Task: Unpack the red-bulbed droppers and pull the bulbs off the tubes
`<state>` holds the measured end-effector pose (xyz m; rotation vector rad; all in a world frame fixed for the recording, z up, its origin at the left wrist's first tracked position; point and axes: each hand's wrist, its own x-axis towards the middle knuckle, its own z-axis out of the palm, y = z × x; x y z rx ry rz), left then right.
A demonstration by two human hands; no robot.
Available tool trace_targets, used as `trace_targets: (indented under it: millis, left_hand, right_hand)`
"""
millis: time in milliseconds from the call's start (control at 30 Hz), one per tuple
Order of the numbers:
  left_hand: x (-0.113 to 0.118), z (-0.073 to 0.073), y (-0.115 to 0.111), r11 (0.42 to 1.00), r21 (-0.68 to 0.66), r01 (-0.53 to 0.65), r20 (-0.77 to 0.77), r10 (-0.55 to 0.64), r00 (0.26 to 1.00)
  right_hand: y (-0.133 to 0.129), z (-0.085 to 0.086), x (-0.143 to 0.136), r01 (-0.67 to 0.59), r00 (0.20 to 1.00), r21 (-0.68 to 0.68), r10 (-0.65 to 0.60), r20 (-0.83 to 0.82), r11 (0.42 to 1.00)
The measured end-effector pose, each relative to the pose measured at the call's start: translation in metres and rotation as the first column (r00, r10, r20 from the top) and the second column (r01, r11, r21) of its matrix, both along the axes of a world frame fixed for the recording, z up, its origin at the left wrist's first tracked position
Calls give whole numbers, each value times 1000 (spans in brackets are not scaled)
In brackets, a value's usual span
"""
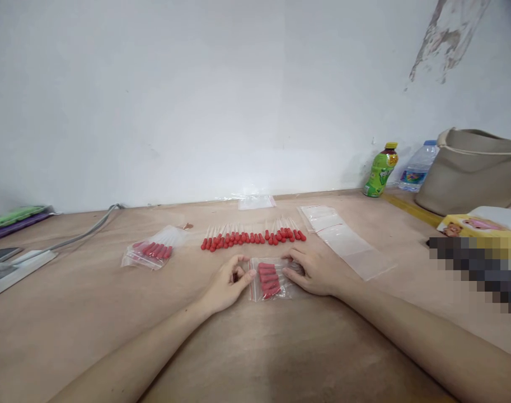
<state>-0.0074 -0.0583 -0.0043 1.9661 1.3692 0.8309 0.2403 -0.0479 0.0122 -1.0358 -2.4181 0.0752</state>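
A clear zip-lock bag (255, 291) lies on the table in front of me, with several red-bulbed droppers (269, 280) side by side inside it. The thumb and fingers of my left hand (230, 282) grip its left end, at the zip strip. On the opposite end, my right hand (312, 271) holds the bag, its thumb over the droppers' clear stems. Just beyond both hands runs a row of loose red-bulbed droppers (238, 238), stems pointing to the wall. Over to the left, filled zip-lock bags (148, 252) lie in a small pile.
Flat bags (347, 246) stretch out at right, and another bag (256, 202) lies by the wall. Back right stand a green drink bottle (380, 173), a water bottle (418, 168) and a beige basket (469, 173). A power strip (24, 271) with a grey cable sits far left.
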Motion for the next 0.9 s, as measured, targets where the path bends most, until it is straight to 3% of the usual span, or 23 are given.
trace_targets:
  millis: [167, 300, 433, 567, 700, 900]
  left_hand:
    - [13, 0, -4, 990, -63, 127, 256, -107, 961]
    - [21, 3, -4, 974, -185, 132, 488, -25, 873]
    - [24, 6, -3, 943, -265, 200, 587, -7, 810]
    - [24, 7, -1, 921, -283, 268, 599, -48, 799]
    - [23, 9, 0, 926, -282, 250, 556, -55, 829]
    - [25, 11, 0, 910, -307, 280, 575, -58, 816]
  right_hand:
    - [-5, 7, -6, 32, 999, 89, -31, -7, 996]
    - [-9, 8, -22, -22, 1000, 152, 25, -18, 988]
    - [-4, -6, -38, -96, 993, 244, 110, -45, 965]
    - [3, -14, -42, -150, 983, 309, 174, -51, 939]
    - [4, -11, -40, -131, 985, 277, 157, -72, 952]
    - [2, -10, -40, -129, 981, 226, 159, -116, 965]
